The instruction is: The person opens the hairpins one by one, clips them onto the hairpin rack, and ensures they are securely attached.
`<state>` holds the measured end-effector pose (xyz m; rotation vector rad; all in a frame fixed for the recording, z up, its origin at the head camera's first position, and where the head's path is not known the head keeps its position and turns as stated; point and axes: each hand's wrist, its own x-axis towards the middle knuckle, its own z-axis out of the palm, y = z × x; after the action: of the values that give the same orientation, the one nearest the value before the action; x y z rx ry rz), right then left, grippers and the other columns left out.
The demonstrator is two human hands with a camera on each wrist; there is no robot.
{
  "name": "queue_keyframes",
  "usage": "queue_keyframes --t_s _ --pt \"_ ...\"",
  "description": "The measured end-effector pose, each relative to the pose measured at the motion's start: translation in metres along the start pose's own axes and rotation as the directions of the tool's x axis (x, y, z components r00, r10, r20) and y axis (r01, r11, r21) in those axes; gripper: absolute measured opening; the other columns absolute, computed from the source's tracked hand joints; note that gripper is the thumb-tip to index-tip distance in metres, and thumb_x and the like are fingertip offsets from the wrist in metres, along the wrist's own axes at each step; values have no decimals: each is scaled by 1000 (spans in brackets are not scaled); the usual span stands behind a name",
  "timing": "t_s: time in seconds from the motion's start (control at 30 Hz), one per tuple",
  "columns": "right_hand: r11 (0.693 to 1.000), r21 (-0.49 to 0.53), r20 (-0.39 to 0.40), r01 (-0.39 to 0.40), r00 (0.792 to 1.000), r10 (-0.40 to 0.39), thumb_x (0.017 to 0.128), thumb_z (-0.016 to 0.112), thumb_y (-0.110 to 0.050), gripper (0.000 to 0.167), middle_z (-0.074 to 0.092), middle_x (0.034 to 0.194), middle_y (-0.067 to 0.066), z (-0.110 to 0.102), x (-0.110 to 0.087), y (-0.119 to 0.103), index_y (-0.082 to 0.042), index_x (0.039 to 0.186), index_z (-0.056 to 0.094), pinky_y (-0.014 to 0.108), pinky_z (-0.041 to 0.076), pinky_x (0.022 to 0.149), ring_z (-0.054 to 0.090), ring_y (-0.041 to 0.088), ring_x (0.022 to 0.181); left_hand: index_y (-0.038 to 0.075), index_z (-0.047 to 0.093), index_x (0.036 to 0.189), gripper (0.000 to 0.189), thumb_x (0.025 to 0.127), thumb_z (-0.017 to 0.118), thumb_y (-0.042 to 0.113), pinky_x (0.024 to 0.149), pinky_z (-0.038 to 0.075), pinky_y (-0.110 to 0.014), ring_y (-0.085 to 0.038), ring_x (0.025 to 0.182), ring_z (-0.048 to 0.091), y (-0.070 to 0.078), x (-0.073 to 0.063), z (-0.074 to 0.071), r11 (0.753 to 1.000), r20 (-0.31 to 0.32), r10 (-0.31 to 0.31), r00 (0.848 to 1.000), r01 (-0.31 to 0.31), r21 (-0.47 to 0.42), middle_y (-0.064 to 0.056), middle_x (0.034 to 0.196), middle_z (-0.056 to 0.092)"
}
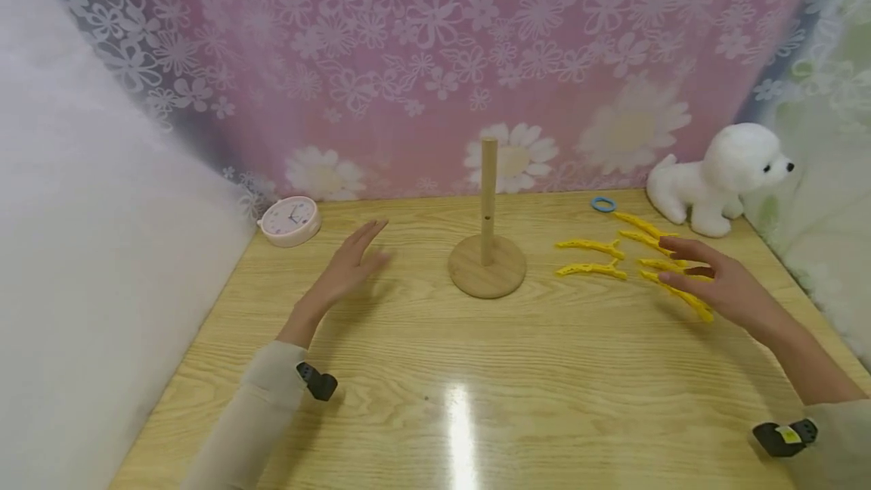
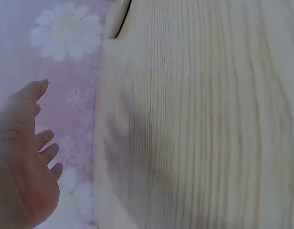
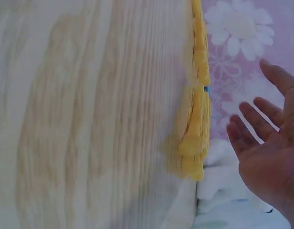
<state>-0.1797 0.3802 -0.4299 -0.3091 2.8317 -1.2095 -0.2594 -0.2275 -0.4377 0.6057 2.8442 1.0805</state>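
Over the left part of the table, my left hand (image 1: 345, 267) holds nothing, its fingers stretched forward. A wooden stand, with an upright post (image 1: 488, 187) on a round base (image 1: 469, 271), is to the right of it. My right hand (image 1: 728, 286) hovers above several yellow branch-shaped pieces (image 1: 592, 271) on the right side, its fingers spread and slightly bent around nothing. It partly covers some of those pieces in the head view. In the right wrist view the yellow pieces (image 3: 197, 129) lie on the tabletop, apart from the palm (image 3: 268, 176).
A blue ring (image 1: 603, 204) lies behind the yellow pieces. At the back right corner stands a white plush dog (image 1: 714, 172). A pink round clock (image 1: 290, 221) rests at the back left. Flowered cloth (image 1: 408, 59) hangs behind the wooden table (image 1: 408, 354).
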Motion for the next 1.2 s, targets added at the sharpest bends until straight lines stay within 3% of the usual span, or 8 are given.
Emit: queue_keyframes --t_s 0.07,0.17,0.4,0.5,0.67,0.87,1.0,1.2 --pt "999 36 16 16 1000 -17 105 65 -27 62 53 148 -6 6 1 -2 -12 160 41 14 51 80 57 5 118 34 23 167 67 109 53 44 122 17 -69 -34 160 12 4 6 11 999 27 -7 1000 8 -40 -3 174 16" --pt "996 84 31 33 999 -36 104 67 -25 58 55 139 -21 15 6 -3 -9 156 46 14 53 79 59 -8 109 30 24 167 68 108 54 45 123 18 -66 -33 160 12 11 14 30 996 75 -12 997 18 -83 -3 174 17" --pt "975 223 67 -3 998 -12 103 68 -20 60 56 139 -13 33 23 -8 1 154 44 29 61 78 72 9 99 28 24 167 71 107 56 49 126 16 -59 -28 160 14 27 31 69 998 148 -2 989 11 -57 0 173 23" --pt "965 261 78 -5 997 -16 104 67 -19 60 57 135 -19 38 27 -11 4 154 43 32 62 77 73 10 98 26 24 168 74 106 59 48 126 18 -60 -30 160 14 35 39 79 998 165 17 986 -8 -56 -4 173 23" --pt "963 270 88 -4 996 -20 105 66 -17 58 57 130 -23 44 33 -12 7 153 42 34 62 76 72 9 97 26 24 168 82 102 63 53 125 20 -60 -29 160 15 42 47 89 997 178 20 984 -5 -83 -6 173 21" --pt "959 281 89 -23 996 -3 106 64 -17 56 59 129 -15 48 37 -12 8 151 43 35 63 77 73 10 96 29 25 167 87 97 67 58 129 14 -49 -27 160 14 46 56 100 998 178 38 983 -28 -61 -3 173 22" --pt "942 334 94 -25 995 -7 106 63 -17 56 60 130 -10 50 37 -14 10 150 42 35 63 79 73 13 96 29 26 167 90 94 69 61 129 8 -48 -28 161 8 43 60 104 998 188 27 982 -17 -58 -2 174 21" --pt "915 403 97 -32 995 -8 106 63 -16 57 58 132 -6 56 37 -14 11 151 40 34 63 81 75 16 97 30 26 167 91 93 69 63 129 11 -50 -29 161 9 34 63 104 999 209 46 977 -41 -28 -2 173 20"
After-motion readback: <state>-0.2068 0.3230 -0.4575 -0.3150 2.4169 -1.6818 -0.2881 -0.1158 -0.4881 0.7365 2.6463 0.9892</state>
